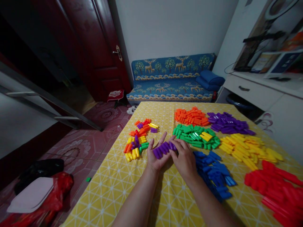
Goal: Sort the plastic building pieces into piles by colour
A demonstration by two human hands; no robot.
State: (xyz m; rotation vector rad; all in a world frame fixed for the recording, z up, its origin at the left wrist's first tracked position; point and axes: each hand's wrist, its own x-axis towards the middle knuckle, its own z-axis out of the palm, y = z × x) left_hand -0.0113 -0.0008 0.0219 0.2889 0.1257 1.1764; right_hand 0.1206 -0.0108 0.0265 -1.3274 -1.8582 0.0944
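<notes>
Purple pcs (pixel 161 150) rowed on flat L hand (pixel 157 161), long axes fwd-left, R hand (pixel 186 156) pinching end pc (pixel 172 146)

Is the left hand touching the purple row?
Touching: the head view shows the purple row lying directly across the upturned palm of the left hand.

We hold purple pieces (pixel 162 150) across our upturned left hand (pixel 156 163), our right fingers (pixel 180 145) pinching at the right end; on the yellow surface (pixel 123 186), mixed pieces (pixel 144 130) lie left, a red pile (pixel 279 189) near right.
</notes>
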